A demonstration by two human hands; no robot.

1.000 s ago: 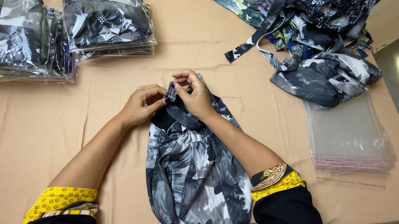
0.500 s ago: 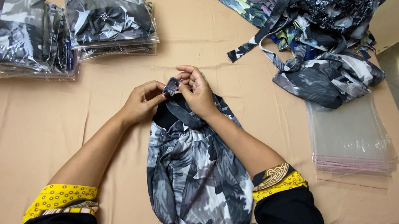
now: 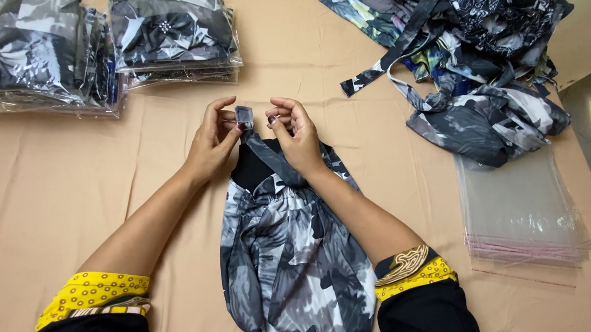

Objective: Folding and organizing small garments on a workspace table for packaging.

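Note:
A grey, black and white patterned cloth garment point(image 3: 293, 255) lies on the beige table point(image 3: 26, 187) in front of me, running from my lap up to my hands. My left hand point(image 3: 211, 141) pinches a small folded end of the garment point(image 3: 245, 116) at its top. My right hand point(image 3: 297, 135) rests on the garment's upper edge just to the right, fingers curled close to that same end. Both forearms lie over or beside the cloth.
Two stacks of bagged patterned garments point(image 3: 31, 47) point(image 3: 169, 25) sit at the far left. A loose heap of patterned cloth and straps point(image 3: 471, 52) fills the far right. A pile of transparent plastic bags point(image 3: 524, 210) lies near the right edge.
My hands have drawn slightly apart at the top of the garment; the small end now sits in my left fingers. The view shifted a little.

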